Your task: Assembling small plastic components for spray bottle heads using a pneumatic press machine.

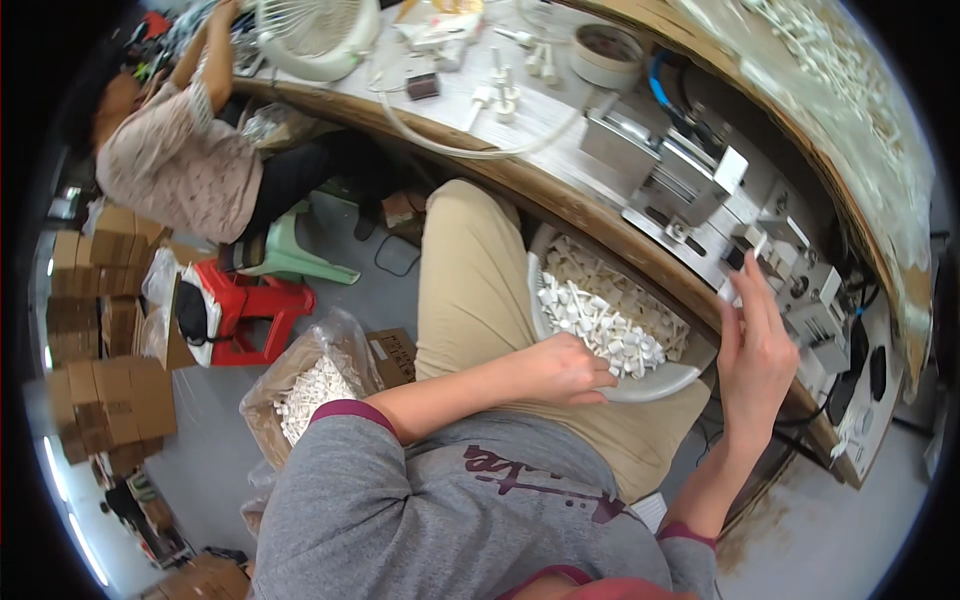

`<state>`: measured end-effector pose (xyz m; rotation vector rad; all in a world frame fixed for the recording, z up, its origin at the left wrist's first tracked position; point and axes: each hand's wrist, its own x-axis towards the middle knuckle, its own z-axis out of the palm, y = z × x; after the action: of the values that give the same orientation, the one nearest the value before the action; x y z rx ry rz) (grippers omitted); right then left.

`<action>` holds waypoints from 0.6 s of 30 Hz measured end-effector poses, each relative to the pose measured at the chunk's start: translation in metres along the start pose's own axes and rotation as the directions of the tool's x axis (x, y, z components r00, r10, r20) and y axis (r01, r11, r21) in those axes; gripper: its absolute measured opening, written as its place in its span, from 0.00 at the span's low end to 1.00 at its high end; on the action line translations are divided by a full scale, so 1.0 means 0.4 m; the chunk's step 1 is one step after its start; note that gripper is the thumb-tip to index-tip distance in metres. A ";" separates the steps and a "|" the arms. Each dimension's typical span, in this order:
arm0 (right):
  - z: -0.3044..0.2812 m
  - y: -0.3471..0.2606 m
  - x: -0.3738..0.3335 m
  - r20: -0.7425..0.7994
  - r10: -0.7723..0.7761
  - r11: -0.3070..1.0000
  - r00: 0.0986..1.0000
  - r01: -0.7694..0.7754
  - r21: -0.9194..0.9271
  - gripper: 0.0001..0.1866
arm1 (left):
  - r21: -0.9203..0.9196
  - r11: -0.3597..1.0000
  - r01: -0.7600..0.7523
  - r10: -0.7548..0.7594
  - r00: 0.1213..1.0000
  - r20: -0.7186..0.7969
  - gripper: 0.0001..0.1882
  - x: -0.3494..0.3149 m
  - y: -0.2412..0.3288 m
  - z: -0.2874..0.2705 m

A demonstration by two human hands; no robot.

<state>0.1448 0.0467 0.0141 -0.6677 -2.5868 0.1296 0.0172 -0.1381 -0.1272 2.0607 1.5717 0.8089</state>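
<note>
A pale tub [650, 388] in my lap holds a heap of small white plastic parts [600, 325] with short stems. My left hand [568, 368] is over the tub's near rim, fingers curled together; whatever they may hold is hidden. To the right, my right hand [758, 345] reaches up to a metal fixture [780, 255] on the bench, its fingers stretched and the thumb apart. A small white piece [761, 244] shows at the fingertips, and whether it sits in the fixture or touches the finger is unclear.
A metal clamp block [690, 180] with a blue hose stands on the bench [550, 170]. A white fan [315, 35] and a round tub [606, 55] are farther back. On the floor are a bag of white parts [318, 395] and a red stool [262, 310]. A co-worker [185, 165] sits at left.
</note>
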 end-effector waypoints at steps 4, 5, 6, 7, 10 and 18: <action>0.016 -0.047 -0.076 0.135 -0.023 0.940 0.991 -0.024 0.340 0.12 | -0.014 0.997 0.081 -0.082 0.996 -0.018 0.14 -0.074 -0.002 0.008; 0.027 -0.058 -0.100 0.204 -0.050 0.917 0.978 -0.036 0.397 0.12 | -0.005 0.995 0.095 -0.095 0.995 -0.027 0.14 -0.087 -0.002 0.006; 0.052 -0.054 -0.125 0.259 -0.128 0.900 0.957 0.003 0.437 0.13 | 0.006 0.993 0.118 -0.117 0.993 -0.034 0.13 -0.101 -0.001 0.005; 0.079 -0.044 -0.149 0.306 -0.192 0.883 0.932 0.028 0.468 0.13 | 0.025 0.992 0.122 -0.121 0.992 -0.045 0.13 -0.111 -0.005 0.010; 0.183 0.003 -0.227 0.437 -0.130 0.884 0.890 -0.096 0.458 0.12 | 0.062 0.990 0.129 -0.125 0.990 -0.062 0.11 -0.112 -0.012 0.014; 0.308 0.046 -0.357 0.358 0.026 0.928 0.933 -0.156 0.339 0.19 | 0.130 0.985 0.115 -0.096 0.986 -0.139 0.10 -0.100 -0.017 0.053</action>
<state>0.2072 -0.0027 -0.1579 -0.6743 -2.7478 0.8055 0.0190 -0.1744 -0.1548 2.0329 1.8394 0.8341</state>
